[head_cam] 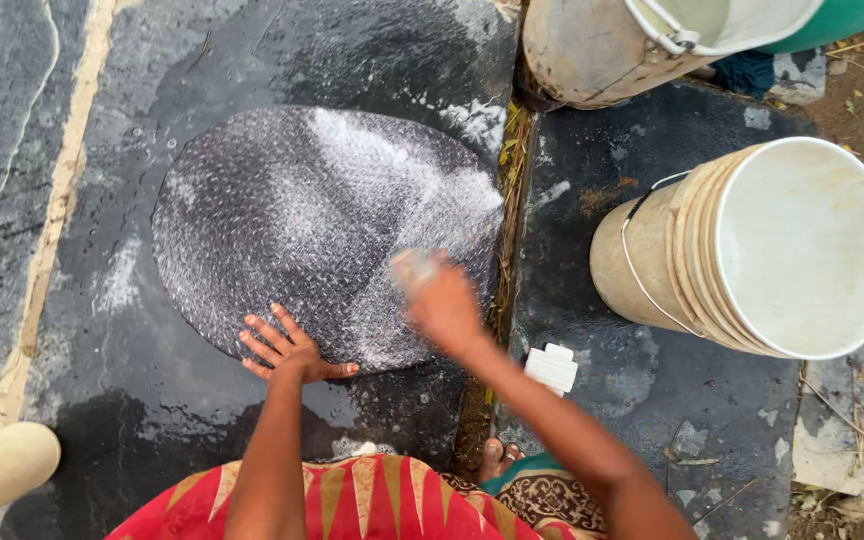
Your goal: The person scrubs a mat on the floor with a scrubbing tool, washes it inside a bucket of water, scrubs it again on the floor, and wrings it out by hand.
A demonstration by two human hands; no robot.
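Roughly, big to small:
Ground: wet dark stone slabs (652,400) under both hands; soapy water pooled around, so it seems to serve as the wash surface.
Mat: round dark textured mat (292,230), laid flat on the slabs, directly under & ahead of both hands; white suds across its right half, where the scrubbing hand sits.
Buckets: white bucket (752,250) on its side, well right of the R hand, mouth facing the camera; another pale bucket (592,50) beyond it, top edge.
L hand: left hand (287,350) spread flat, fingers apart, pressing the mat's near edge, prob. to pin it so it won't slide.
R hand: right hand (442,305) blurred, closed around a pale scrubber (414,268), touching the mat's near-right part.
Soap: white bar (550,368) on the slab just right of the R forearm, close to reach.
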